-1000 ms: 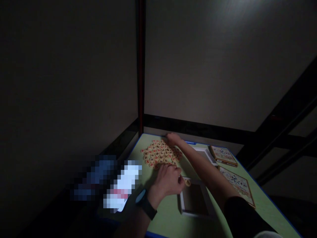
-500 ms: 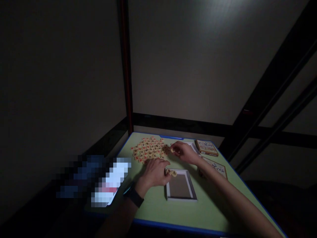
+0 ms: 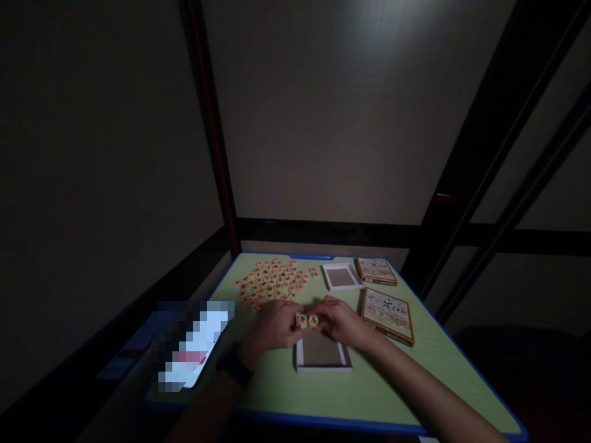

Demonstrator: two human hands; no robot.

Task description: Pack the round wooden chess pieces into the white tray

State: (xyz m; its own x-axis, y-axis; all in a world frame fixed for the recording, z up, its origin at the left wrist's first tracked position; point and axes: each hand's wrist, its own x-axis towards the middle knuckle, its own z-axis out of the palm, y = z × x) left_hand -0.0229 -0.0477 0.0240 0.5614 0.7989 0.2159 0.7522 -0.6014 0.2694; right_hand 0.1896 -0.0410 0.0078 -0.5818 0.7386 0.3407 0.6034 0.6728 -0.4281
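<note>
Over the far end of a shallow open box tray (image 3: 301, 357), my left hand (image 3: 272, 329) and my right hand (image 3: 340, 321) have come close together. My left hand, with a dark watch on its wrist, pinches a round Chinese chess piece (image 3: 301, 320) at the tray's far left corner. Right beside it, my right fingers are closed on another Chinese chess piece (image 3: 313, 320). The hands hide part of the tray's far rim. Beyond my left hand spreads a pile of Chinese chess pieces (image 3: 270, 280) with red and black characters.
A second shallow tray (image 3: 359, 285) lies at the back. To its right are a printed box (image 3: 376, 271) and a nearer printed box (image 3: 388, 312). A glowing blurred screen (image 3: 198, 344) stands at the left edge of the green table (image 3: 277, 394).
My right hand has moved from the pile's right edge back toward me, bringing a piece next to the one at my left hand. The view has shifted slightly.
</note>
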